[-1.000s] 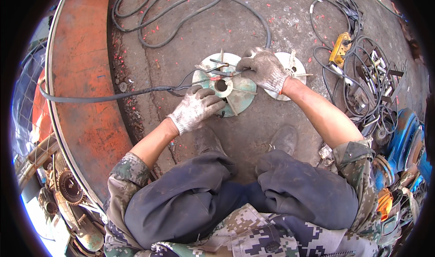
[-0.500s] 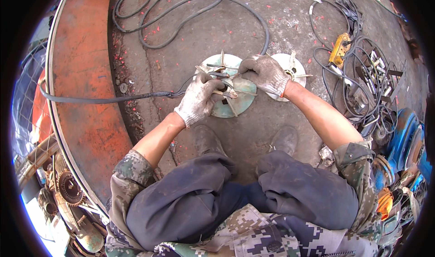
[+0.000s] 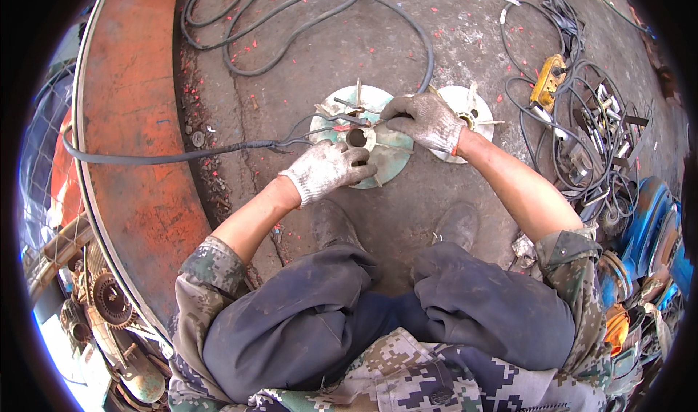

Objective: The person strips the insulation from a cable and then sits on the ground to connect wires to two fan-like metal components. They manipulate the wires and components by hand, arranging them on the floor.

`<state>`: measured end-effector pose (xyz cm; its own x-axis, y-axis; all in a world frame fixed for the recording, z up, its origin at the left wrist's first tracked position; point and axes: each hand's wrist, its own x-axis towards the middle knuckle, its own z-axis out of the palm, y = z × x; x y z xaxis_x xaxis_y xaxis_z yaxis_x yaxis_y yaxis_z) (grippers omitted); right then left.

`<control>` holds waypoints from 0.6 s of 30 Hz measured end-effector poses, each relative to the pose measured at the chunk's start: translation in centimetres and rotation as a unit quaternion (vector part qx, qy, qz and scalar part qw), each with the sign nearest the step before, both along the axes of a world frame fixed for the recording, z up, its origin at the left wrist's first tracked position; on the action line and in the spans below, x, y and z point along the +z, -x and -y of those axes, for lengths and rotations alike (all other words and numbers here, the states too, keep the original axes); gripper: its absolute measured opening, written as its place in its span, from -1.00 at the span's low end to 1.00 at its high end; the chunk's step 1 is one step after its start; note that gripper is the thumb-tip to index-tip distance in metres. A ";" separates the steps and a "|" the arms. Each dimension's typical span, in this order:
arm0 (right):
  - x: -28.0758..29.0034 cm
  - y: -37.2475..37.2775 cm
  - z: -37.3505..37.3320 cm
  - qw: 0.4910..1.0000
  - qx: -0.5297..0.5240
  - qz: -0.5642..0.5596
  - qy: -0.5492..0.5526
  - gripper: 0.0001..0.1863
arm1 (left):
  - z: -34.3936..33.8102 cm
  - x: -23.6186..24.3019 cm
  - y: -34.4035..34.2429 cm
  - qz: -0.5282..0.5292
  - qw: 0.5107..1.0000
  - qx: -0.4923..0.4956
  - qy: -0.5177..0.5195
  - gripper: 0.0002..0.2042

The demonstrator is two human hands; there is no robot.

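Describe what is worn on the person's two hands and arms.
Both the left hand and the right hand wear grimy whitish knitted work gloves; the right glove shows an orange cuff edge. The forearms are bare, with green-and-grey camouflage jacket sleeves pushed up to the elbows.

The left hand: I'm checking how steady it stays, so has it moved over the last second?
Yes. The left hand has shifted up onto the green disc, nearer its centre hole, then slipped back a little.
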<state>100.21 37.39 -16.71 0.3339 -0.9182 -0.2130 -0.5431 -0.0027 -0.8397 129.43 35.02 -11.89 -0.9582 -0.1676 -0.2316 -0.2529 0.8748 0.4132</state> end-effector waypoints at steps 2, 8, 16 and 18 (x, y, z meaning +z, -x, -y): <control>0.1 -0.1 0.1 1.000 0.003 0.005 -0.008 -0.72 | -0.3 -0.9 -0.7 0.021 0.999 -0.028 0.002 -0.62; 0.2 0.1 0.2 1.000 0.004 0.016 -0.005 -0.72 | 0.0 -1.4 -1.1 0.033 0.998 -0.054 0.011 -0.61; 0.8 0.4 0.0 0.999 -0.005 0.023 -0.032 -0.71 | 1.0 1.3 0.4 0.035 0.961 0.147 -0.231 -0.27; 0.8 0.4 0.0 0.999 -0.005 0.027 -0.034 -0.71 | 1.9 2.9 1.1 0.023 0.948 0.200 -0.248 -0.18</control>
<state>99.84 37.38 -15.95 0.3367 -0.9058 -0.2571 -0.4963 0.0613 -0.8660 128.34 33.15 -9.01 -0.8281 -0.3748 -0.4170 -0.5509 0.4062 0.7290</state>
